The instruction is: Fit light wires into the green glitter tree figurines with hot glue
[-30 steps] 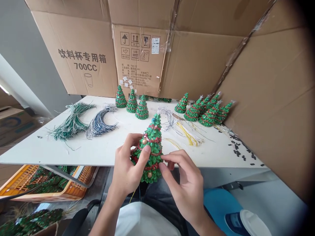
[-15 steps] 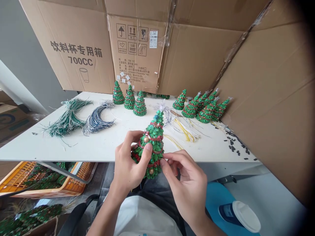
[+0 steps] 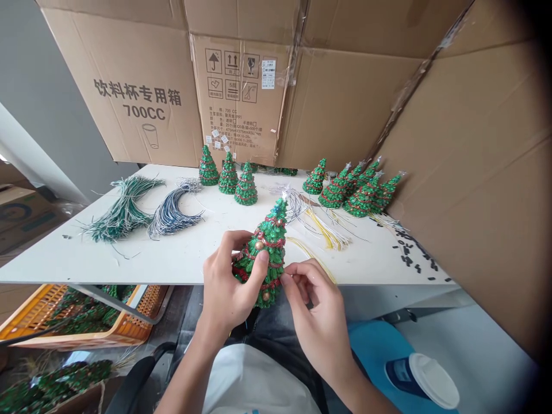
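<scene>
Fingers (image 3: 260, 269) of the left hand (image 3: 227, 290) grip a green, conical, red-garlanded tree ornament (image 3: 275, 236), pale star (image 3: 285, 194) already on top, near the white worktop (image 3: 172, 259), the right hand (image 3: 321, 310)'s nearly meeting at its side, any pinch unclear.

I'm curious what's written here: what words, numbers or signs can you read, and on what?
"饮料杯专用箱": left panel
"700CC": left panel
"700 CC": middle panel
"5层": middle panel, beside umbrella, arrows, glass, heart and thermometer signs
Too small or blurred: the middle panel's other print, white label, small tags, far-left box, cup.
</scene>
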### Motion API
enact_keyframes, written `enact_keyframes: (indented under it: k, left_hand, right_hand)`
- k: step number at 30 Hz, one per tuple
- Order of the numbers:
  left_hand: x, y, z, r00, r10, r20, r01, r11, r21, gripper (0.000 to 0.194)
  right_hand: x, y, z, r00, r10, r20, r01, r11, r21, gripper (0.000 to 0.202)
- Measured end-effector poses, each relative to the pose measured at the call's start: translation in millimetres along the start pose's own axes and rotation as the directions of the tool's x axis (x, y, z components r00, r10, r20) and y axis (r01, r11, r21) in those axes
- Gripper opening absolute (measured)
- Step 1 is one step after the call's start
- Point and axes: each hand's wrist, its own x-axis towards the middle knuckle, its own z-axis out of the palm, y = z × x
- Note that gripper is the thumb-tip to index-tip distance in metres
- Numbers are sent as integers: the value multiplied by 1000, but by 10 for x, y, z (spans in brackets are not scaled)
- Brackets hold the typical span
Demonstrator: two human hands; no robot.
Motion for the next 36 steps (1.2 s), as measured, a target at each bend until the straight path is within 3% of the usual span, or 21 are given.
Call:
enact_keyframes:
  k: [6,15,23,27,31,34,36]
  left_hand:
    - [-2,-30,13,998,-66,-19,64,995,-71,27]
    - [10,-99,-41,995,-103,-20,100,988,-119,31]
    - [34,-107,-34,991,-134,-13,127,965,-231,32]
    - [66,-119,-51,984,-180,-2,166,912,-375,32]
    - [88,-154,-74,977,-215,20,199,864,-463,31]
    - [95,-172,-72,967,-252,39,239,843,-481,33]
    - [97,-172,-63,964,-263,45,250,832,-495,34]
  right_hand:
    - [-9,-11,-51,991,83,103,-95,988,118,22]
    - [13,-119,-124,977,140,161,-188,922,337,28]
    - [107,-139,-269,943,110,314,-299,693,656,20]
    - [205,-127,-381,958,67,280,-250,677,692,14]
    - [228,-54,-520,994,8,107,-67,824,563,13]
    - [194,-22,-576,992,-123,38,112,971,213,10]
    - [174,-31,-562,969,-236,69,237,971,-8,14]
